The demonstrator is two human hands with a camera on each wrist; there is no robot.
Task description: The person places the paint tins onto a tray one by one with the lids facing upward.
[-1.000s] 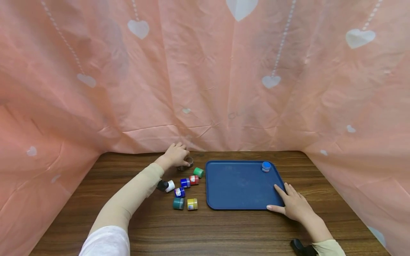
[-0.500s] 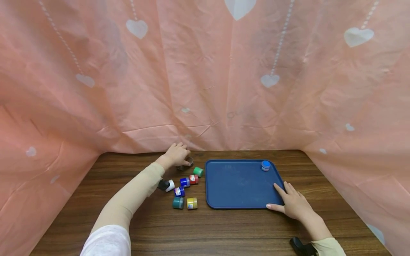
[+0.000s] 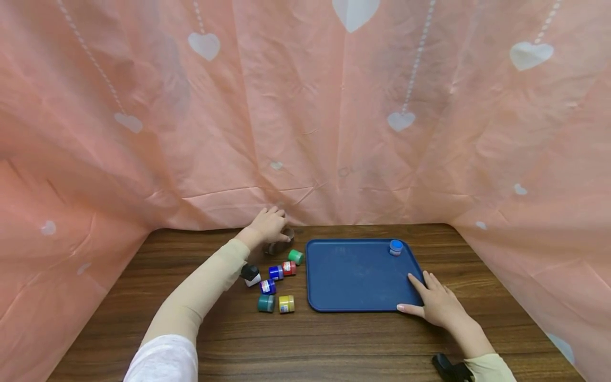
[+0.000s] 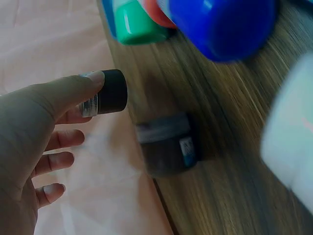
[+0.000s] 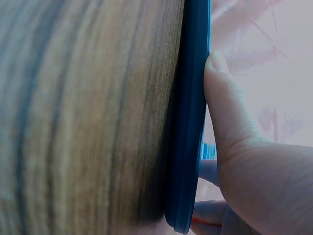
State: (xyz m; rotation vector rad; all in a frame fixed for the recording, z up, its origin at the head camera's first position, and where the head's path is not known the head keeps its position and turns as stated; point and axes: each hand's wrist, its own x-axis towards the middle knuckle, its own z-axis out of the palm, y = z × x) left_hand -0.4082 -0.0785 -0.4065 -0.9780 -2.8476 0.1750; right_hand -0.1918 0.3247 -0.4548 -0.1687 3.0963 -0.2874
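Observation:
At the back of the table my left hand [image 3: 269, 227] pinches a small dark paint jar [image 4: 113, 90] between thumb and forefinger. Its other fingers are spread apart in the left wrist view. A second dark paint jar [image 4: 166, 147] lies on its side on the wood beside it. My right hand [image 3: 441, 306] rests at the front right corner of a blue tray [image 3: 360, 278], fingers spread, thumb on the front rim. One paint jar with a bright blue lid [image 3: 395, 248] stands in the tray's back right corner.
Left of the tray lie a green jar [image 3: 295, 257], a red jar [image 3: 289, 268], two blue jars [image 3: 272, 280], a teal jar [image 3: 265, 303] and a yellow jar [image 3: 286, 304]. A white jar [image 3: 253, 281] is partly behind the left wrist camera. A pink curtain [image 3: 334, 159] borders the table.
My left hand has shifted a little to the right and upward in the head view, with the dark paint jar in its fingers. The right hand stays on the tray's corner.

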